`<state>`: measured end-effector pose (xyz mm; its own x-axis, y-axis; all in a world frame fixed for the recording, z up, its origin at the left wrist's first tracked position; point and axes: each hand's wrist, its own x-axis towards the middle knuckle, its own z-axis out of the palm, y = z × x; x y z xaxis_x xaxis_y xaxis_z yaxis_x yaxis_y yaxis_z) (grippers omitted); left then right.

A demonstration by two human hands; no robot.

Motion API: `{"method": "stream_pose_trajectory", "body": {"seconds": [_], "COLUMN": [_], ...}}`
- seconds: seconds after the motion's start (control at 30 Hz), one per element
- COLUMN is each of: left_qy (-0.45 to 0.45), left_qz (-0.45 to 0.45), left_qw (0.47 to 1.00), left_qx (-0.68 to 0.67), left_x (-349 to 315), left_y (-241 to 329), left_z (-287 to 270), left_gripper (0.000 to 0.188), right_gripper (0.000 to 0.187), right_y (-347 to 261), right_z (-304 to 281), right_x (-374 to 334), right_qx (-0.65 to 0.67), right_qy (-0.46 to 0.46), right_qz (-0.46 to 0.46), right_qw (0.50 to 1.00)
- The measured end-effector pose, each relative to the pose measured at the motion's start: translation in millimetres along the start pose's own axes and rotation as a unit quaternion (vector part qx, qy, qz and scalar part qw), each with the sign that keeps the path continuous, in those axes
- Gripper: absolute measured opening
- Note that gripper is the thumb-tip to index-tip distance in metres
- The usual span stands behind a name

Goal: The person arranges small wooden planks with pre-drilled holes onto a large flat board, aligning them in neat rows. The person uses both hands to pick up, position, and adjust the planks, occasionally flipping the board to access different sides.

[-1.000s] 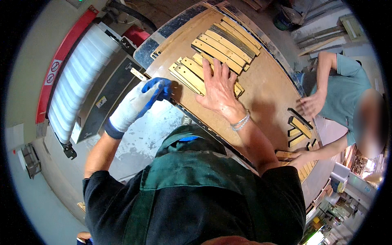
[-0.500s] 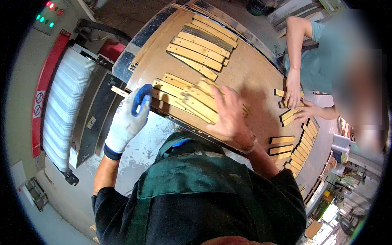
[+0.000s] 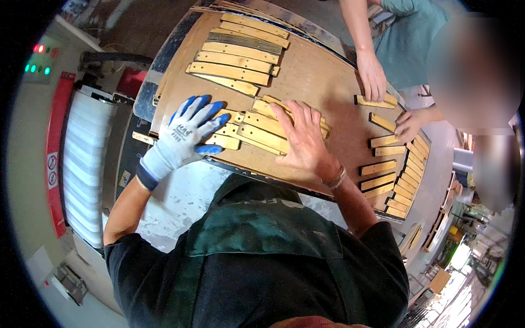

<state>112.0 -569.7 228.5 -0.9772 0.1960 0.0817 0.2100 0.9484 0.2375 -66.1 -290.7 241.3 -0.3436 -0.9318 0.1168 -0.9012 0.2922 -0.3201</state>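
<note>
My left hand (image 3: 183, 134), in a white glove with blue fingertips, lies spread over the left ends of a group of yellow wooden slats (image 3: 261, 132). The slats have small dark holes and lie side by side near the table's front edge. On their right part rests my right hand (image 3: 306, 139), bare, its fingers apart and pressing on the tops. Parts of the slats are hidden beneath both hands. Behind them lies a second row of slats (image 3: 235, 57), with one dark grey slat (image 3: 243, 42) among them. Neither hand grips anything.
A co-worker's hands (image 3: 372, 79) touch short dark-ended wooden pieces (image 3: 378, 167) on the right of the brown table (image 3: 328, 71). More pieces line its right edge. To the left stands a machine with a pale ribbed roller (image 3: 87, 164) and a red bar (image 3: 59, 158).
My left hand has come down flat onto the slats. My right hand has settled on them, and the slats lie pushed closer together. The co-worker's hands have moved apart. The view has shifted.
</note>
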Motion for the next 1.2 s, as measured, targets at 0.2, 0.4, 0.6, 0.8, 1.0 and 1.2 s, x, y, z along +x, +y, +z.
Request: {"method": "stream_pose_trajectory", "body": {"seconds": [0.2, 0.4, 0.6, 0.8, 1.0, 1.2], "left_qy": [-0.009, -0.024, 0.020, -0.028, -0.071, -0.034], "left_qz": [0.032, 0.006, -0.011, -0.042, -0.009, 0.065], "left_qw": [0.996, 0.995, 0.997, 0.992, 0.989, 0.993], "left_qx": [0.089, 0.091, 0.069, 0.119, 0.129, 0.089], "left_x": [16, 31, 62, 134, 148, 121], "left_y": [-28, -29, -29, -69, -77, -65], "left_z": [-6, -10, -37, -33, -29, -28], "left_gripper": [0.063, 0.062, 0.091, 0.118, 0.123, 0.118], "right_gripper": [0.111, 0.113, 0.113, 0.117, 0.108, 0.102], "right_y": [59, 104, 158, 186, 152, 158], "right_z": [-11, -10, -16, -28, -21, -16], "right_x": [-6, 10, 32, 64, 49, 37], "right_qx": [0.000, -0.016, -0.026, -0.036, -0.119, -0.052], "right_qy": [0.029, 0.055, 0.076, 0.025, 0.035, 0.071], "right_qz": [-0.014, 0.024, 0.017, 0.010, 0.063, 0.072], "right_qw": [0.999, 0.998, 0.997, 0.999, 0.990, 0.993]}}
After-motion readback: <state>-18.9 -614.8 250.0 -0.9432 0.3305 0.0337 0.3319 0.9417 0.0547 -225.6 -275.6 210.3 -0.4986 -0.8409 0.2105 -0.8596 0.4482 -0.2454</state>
